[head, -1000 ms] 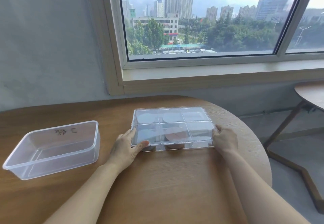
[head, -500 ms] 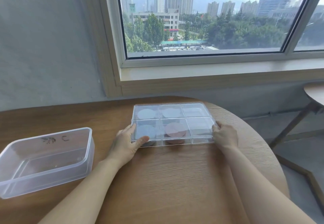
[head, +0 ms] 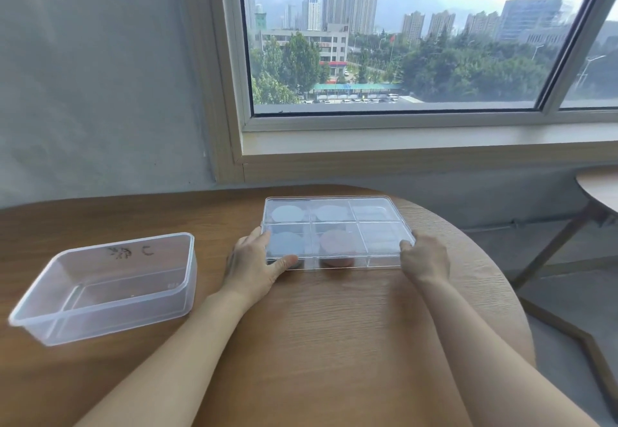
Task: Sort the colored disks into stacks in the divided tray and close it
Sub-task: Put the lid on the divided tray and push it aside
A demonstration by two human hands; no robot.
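The clear divided tray [head: 374, 212] lies on the round wooden table with its transparent lid down. Through the lid I see pale disk stacks in the two left compartments and the far middle one, and a pinkish stack [head: 337, 246] in the near middle compartment. The two right compartments look pale and unclear. My left hand [head: 252, 264] grips the tray's near left corner, thumb along the front edge. At the near right corner my right hand [head: 424, 257] holds the tray, fingers curled at its side.
An empty clear plastic bin [head: 107, 284] with dark marks on its far wall stands at the left of the table [head: 301, 343]. The table's curved edge runs close on the right. A second small table [head: 602, 189] stands at far right, under the window.
My view has shifted a little, so the bin sits differently in frame. Both hands stay on the tray's near corners and the tray has hardly moved on the table.
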